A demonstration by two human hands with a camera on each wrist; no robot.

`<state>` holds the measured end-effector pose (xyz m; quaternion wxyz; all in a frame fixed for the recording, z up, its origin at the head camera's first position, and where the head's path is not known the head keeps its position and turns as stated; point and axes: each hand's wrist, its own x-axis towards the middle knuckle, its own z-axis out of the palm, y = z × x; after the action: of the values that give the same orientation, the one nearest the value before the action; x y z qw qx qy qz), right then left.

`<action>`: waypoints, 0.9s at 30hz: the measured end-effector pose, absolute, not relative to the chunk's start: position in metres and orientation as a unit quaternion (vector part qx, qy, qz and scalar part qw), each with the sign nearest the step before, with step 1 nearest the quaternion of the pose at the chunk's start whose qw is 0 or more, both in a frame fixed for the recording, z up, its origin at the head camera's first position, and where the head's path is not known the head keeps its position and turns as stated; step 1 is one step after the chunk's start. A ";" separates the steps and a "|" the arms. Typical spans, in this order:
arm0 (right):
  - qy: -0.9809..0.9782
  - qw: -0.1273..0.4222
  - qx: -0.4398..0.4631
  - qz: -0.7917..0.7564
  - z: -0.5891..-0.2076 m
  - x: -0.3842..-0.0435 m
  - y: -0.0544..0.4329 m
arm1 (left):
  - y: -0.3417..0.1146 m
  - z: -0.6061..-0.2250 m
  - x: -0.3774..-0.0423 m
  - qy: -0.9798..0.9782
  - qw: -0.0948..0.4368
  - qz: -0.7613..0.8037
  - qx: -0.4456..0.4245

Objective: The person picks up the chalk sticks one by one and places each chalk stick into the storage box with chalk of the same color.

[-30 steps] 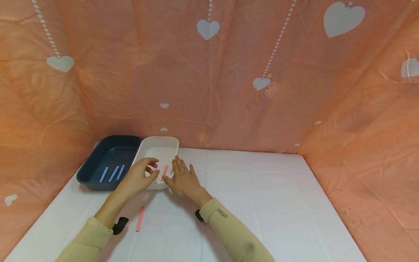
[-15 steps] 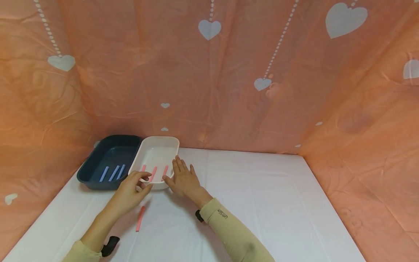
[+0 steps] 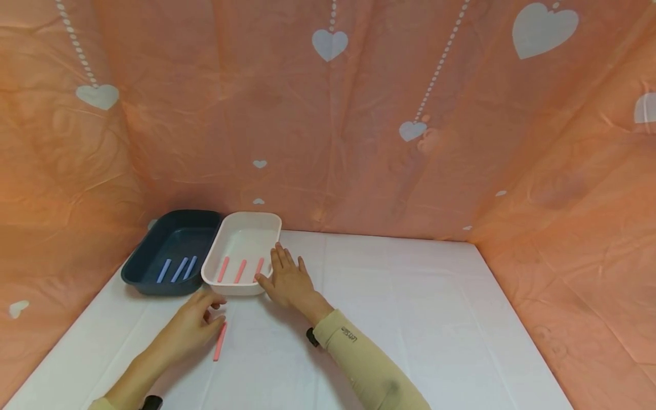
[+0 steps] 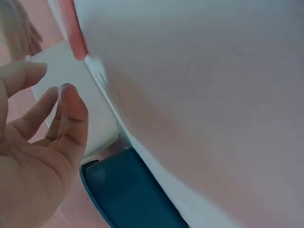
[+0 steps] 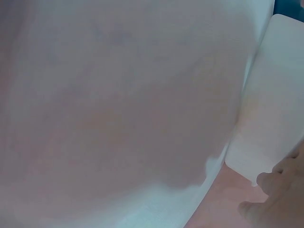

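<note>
Over the table, my left hand [image 3: 189,327] holds nothing, its fingers loosely bent. Its thumb is right by the top end of a slim pink chalk-like stick [image 3: 220,343] lying on the cloth; in the left wrist view a gap shows between the hand and the pink stick [image 4: 74,33]. With fingers straight, my right hand [image 3: 291,282] rests at the right rim of the white tray [image 3: 246,289]. Inside that tray lie three pink sticks [image 3: 240,271], side by side and slanted. The dark blue tray [image 3: 148,287] on its left holds three blue sticks [image 3: 179,270].
Both trays stand side by side at the back left of the white-covered table [image 3: 400,319]. An orange curtain [image 3: 359,171] with white hearts encloses the table at the back and sides.
My left hand has drawn back from the white tray toward the loose pink stick, uncovering the three pink sticks inside the tray. The right hand has stayed in place.
</note>
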<state>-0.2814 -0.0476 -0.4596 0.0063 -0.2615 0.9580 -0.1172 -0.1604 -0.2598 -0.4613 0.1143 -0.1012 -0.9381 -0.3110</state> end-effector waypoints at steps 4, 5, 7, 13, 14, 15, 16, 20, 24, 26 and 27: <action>0.959 0.010 -0.261 -0.113 -0.462 -0.283 -0.048 | -0.261 -0.465 -0.159 -0.945 0.081 -0.299 -0.104; 0.959 0.009 -0.260 -0.113 -0.462 -0.284 -0.048 | -0.261 -0.466 -0.159 -0.946 0.074 -0.296 -0.108; 0.959 0.012 -0.258 -0.112 -0.463 -0.285 -0.049 | -0.260 -0.467 -0.158 -0.949 0.063 -0.287 -0.115; 0.960 0.011 -0.259 -0.111 -0.465 -0.285 -0.049 | -0.259 -0.470 -0.155 -0.955 0.044 -0.266 -0.127; 0.960 0.011 -0.259 -0.110 -0.465 -0.286 -0.049 | -0.259 -0.470 -0.155 -0.955 0.043 -0.265 -0.128; 0.960 0.010 -0.259 -0.110 -0.465 -0.286 -0.049 | -0.259 -0.470 -0.155 -0.955 0.042 -0.264 -0.129; 0.960 0.013 -0.259 -0.107 -0.465 -0.286 -0.049 | -0.258 -0.470 -0.155 -0.955 0.040 -0.263 -0.128; 0.959 0.011 -0.259 -0.110 -0.464 -0.285 -0.049 | -0.257 -0.469 -0.154 -0.958 0.031 -0.256 -0.128; 0.959 0.009 -0.260 -0.113 -0.463 -0.284 -0.048 | -0.257 -0.469 -0.154 -0.959 0.026 -0.249 -0.131; 0.959 0.009 -0.259 -0.113 -0.463 -0.284 -0.049 | -0.257 -0.469 -0.154 -0.959 0.026 -0.249 -0.132; 0.959 0.008 -0.259 -0.114 -0.463 -0.284 -0.049 | -0.256 -0.469 -0.154 -0.959 0.026 -0.250 -0.132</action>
<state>-0.2843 -0.0487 -0.4626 0.0079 -0.2587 0.9592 -0.1140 -0.1536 -0.2565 -0.4687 0.0264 -0.1324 -0.9588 -0.2498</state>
